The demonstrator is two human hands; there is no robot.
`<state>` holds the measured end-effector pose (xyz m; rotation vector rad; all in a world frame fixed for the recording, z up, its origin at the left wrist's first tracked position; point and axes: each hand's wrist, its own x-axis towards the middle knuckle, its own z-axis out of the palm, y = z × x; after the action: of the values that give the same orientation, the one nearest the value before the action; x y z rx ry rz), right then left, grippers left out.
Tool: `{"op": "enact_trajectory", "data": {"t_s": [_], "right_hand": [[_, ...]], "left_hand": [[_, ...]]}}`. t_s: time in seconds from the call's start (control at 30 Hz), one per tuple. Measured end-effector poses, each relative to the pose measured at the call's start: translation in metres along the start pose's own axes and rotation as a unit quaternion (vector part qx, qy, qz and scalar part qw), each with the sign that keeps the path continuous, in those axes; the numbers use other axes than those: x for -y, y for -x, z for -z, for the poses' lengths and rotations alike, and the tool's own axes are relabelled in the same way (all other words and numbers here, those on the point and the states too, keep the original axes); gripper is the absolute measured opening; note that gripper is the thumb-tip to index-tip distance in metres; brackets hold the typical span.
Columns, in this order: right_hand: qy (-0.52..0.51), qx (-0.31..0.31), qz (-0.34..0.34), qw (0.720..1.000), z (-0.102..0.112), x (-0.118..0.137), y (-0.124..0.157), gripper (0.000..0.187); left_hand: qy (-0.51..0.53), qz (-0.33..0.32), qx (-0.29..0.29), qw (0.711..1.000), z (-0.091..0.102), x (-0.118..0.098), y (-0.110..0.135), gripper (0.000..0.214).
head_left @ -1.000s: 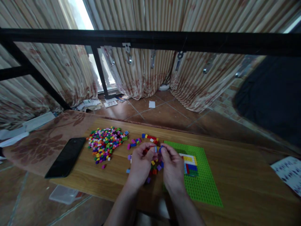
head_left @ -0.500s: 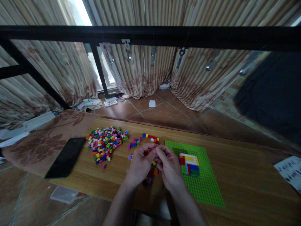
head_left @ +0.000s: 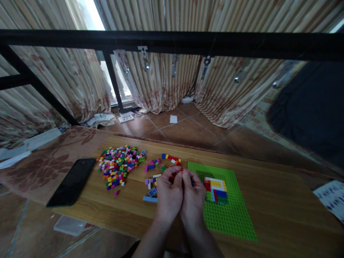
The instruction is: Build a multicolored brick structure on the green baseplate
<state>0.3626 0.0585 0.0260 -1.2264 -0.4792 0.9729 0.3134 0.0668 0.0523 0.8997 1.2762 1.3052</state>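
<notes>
My left hand (head_left: pixel 168 195) and my right hand (head_left: pixel 192 195) are pressed together over the wooden table (head_left: pixel 268 200), fingertips pinched round small bricks, a red or orange one showing between them. Just right of my hands lies a green baseplate (head_left: pixel 228 215) carrying a flat block of red, white, yellow, blue and green bricks (head_left: pixel 215 189). Loose bricks (head_left: pixel 152 182) lie scattered left of my hands, and a short row of mixed bricks (head_left: pixel 171 158) sits beyond them.
A heap of small coloured bricks (head_left: pixel 118 165) lies at the table's left, with a black phone (head_left: pixel 72 182) on a patterned cloth (head_left: pixel 40 168) beside it. A printed sheet (head_left: pixel 331 199) sits at the right edge. A black metal rail (head_left: pixel 172 41) crosses in front of curtains.
My hands have drawn closer together and slightly toward me, now touching side by side. Bricks that were under my left hand now show on the table.
</notes>
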Motion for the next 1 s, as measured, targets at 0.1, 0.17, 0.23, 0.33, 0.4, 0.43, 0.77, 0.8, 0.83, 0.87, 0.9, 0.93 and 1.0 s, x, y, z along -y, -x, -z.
{"op": "enact_trajectory", "data": {"t_s": [0.1,0.17,0.23,0.33,0.4,0.43,0.77,0.8,0.83,0.87,0.9,0.93,1.0], "right_hand": [[-0.010,-0.017,-0.007,1.000,0.001,-0.002,0.000,0.042],[-0.014,-0.023,-0.001,1.000,0.001,-0.002,-0.001,0.042],[-0.014,-0.023,0.005,1.000,0.001,-0.001,-0.002,0.040],[-0.014,-0.007,0.011,1.000,0.000,0.000,-0.003,0.035],[-0.020,-0.001,0.013,1.000,0.000,0.000,-0.004,0.033],[-0.021,0.003,0.013,1.000,0.001,-0.001,-0.005,0.033],[0.107,0.071,0.087,0.988,0.006,0.006,-0.003,0.028],[0.120,0.070,0.097,0.986,0.006,0.006,-0.002,0.028],[0.130,0.069,0.109,0.983,0.006,0.006,-0.001,0.028],[0.138,0.065,0.119,0.981,0.006,0.006,-0.001,0.028],[0.144,0.058,0.127,0.980,0.006,0.005,-0.001,0.029],[0.148,0.051,0.131,0.979,0.006,0.004,0.000,0.030],[0.151,0.038,0.128,0.979,0.007,0.002,0.000,0.032]], "left_hand": [[-0.003,-0.005,-0.004,1.000,-0.002,0.001,0.002,0.017],[-0.008,-0.009,-0.006,1.000,-0.002,0.002,0.001,0.016],[-0.015,-0.015,-0.001,1.000,0.000,0.003,0.000,0.016],[0.001,-0.011,0.020,1.000,0.003,0.003,-0.002,0.016],[0.038,0.008,0.036,0.999,0.004,0.002,-0.004,0.017],[0.058,0.018,0.039,0.997,0.004,0.001,-0.004,0.017],[0.171,0.099,0.060,0.978,0.010,0.002,-0.012,0.028],[0.175,0.103,0.056,0.978,0.010,0.001,-0.011,0.027],[0.173,0.102,0.053,0.978,0.009,0.001,-0.011,0.026],[0.168,0.097,0.048,0.980,0.008,0.001,-0.010,0.025],[0.164,0.093,0.043,0.981,0.007,0.000,-0.009,0.024],[0.163,0.091,0.038,0.982,0.005,0.000,-0.008,0.023],[0.167,0.095,0.032,0.981,0.002,-0.001,-0.006,0.022]]}}
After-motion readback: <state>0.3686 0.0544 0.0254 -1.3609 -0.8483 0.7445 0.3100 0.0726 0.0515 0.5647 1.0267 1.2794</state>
